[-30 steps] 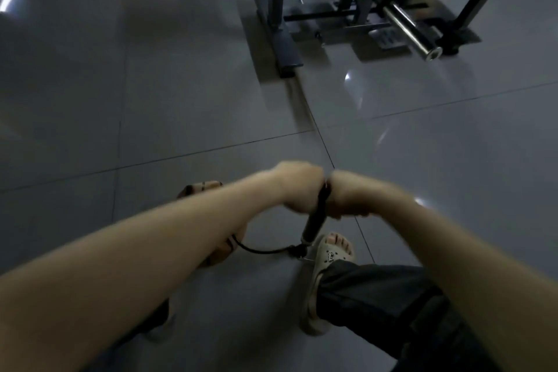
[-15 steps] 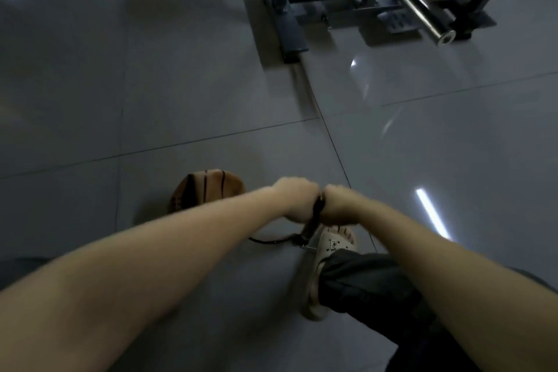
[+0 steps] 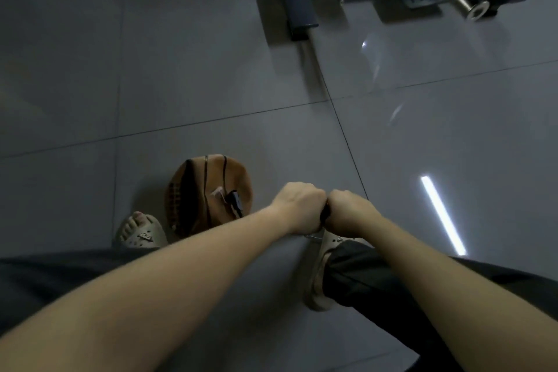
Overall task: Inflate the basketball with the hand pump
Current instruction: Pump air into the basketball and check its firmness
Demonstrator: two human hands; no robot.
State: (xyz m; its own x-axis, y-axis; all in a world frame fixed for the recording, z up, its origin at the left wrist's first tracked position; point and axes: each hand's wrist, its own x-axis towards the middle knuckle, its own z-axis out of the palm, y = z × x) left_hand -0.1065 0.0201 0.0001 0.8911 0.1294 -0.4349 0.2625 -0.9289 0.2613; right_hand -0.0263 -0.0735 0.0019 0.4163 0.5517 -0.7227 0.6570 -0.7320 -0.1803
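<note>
Black pump handle (image 3: pixel 325 214), barely visible, is gripped by two fists: left hand (image 3: pixel 299 205), right hand (image 3: pixel 350 211); one basketball (image 3: pixel 208 193) is seen alongside.

Dim glossy grey tile floor (image 3: pixel 211 48); metal gym rack (image 3: pixel 302 0) beyond.

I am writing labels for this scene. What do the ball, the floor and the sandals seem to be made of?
Basketball: probably worn rubber or synthetic leather, matte orange-brown with black seams, dented.
Floor: glazed tile, glossy grey, with grout lines and light reflections.
Sandals: likely moulded foam or soft plastic, matte beige, with vent holes.
</note>
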